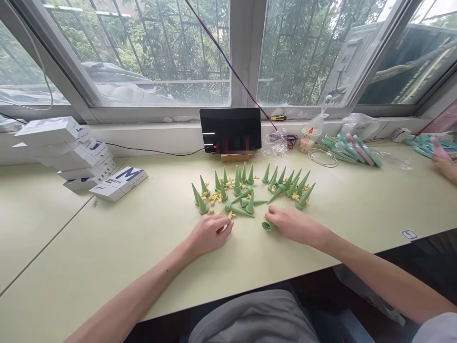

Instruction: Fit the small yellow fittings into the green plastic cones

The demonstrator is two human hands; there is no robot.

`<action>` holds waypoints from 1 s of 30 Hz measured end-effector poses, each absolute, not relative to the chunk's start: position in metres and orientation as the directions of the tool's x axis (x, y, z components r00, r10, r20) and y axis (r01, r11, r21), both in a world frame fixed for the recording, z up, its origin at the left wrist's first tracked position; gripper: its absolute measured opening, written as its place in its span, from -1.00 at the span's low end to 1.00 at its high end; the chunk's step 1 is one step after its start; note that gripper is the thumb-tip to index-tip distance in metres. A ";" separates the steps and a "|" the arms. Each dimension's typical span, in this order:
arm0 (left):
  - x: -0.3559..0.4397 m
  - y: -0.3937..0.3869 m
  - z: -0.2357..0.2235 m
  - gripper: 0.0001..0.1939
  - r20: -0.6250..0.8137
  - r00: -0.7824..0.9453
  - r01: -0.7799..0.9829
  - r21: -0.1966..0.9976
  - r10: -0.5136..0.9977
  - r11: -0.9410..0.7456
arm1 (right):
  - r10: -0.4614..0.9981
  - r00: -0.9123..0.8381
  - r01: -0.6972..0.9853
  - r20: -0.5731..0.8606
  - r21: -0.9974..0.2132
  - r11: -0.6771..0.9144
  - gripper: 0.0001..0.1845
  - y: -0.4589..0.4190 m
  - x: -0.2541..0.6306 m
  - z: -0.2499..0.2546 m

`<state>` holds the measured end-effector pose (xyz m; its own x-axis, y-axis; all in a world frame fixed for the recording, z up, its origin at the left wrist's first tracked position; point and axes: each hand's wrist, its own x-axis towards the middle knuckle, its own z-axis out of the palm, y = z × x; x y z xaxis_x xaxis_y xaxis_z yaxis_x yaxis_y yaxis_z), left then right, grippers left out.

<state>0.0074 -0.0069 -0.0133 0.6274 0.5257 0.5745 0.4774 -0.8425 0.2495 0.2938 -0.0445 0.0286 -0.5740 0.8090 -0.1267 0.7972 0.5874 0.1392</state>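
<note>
My left hand (pixel 212 233) rests low over the table with its fingers pinched together. At its fingertips is a small yellow plastic valve (pixel 231 216), which the fingers appear to grip. My right hand (pixel 294 225) is closed around a green plastic watering spike (pixel 266 226), its round open end facing me and the rest hidden by the hand. Just beyond both hands, several green spikes (pixel 250 204) stand point up, and a few lie on their sides. Loose yellow valves (pixel 214 197) are scattered among those on the left.
A dark tablet (pixel 231 131) leans on a small stand at the back. White boxes (pixel 67 152) are piled at left. A bagged cup (pixel 309 136), a coiled white cable (pixel 323 158) and teal and pink items (pixel 353 148) lie at right. Another person's hand (pixel 446 166) shows at the right edge.
</note>
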 end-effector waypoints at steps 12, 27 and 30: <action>0.009 -0.011 -0.012 -0.68 0.542 0.642 0.475 0.274 0.542 -0.836 | 0.858 -0.494 0.861 0.138 -0.060 0.505 -0.64 -0.032 0.280 0.028; 0.012 -0.014 -0.012 -0.80 0.479 0.674 0.463 0.321 0.563 -0.826 | 0.925 -0.367 0.930 0.099 0.028 0.367 -0.64 -0.011 0.305 0.005; 0.012 -0.014 -0.014 -0.80 0.470 0.679 0.466 0.318 0.564 -0.825 | 0.912 -0.389 0.919 0.127 -0.009 0.393 -0.63 -0.011 0.305 0.003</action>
<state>0.0125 -0.0139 -0.0137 0.6787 0.5644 0.4698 0.4664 -0.8255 0.3180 0.3047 -0.0110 0.0028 -0.3893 0.9124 0.1265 0.9193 0.3934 -0.0087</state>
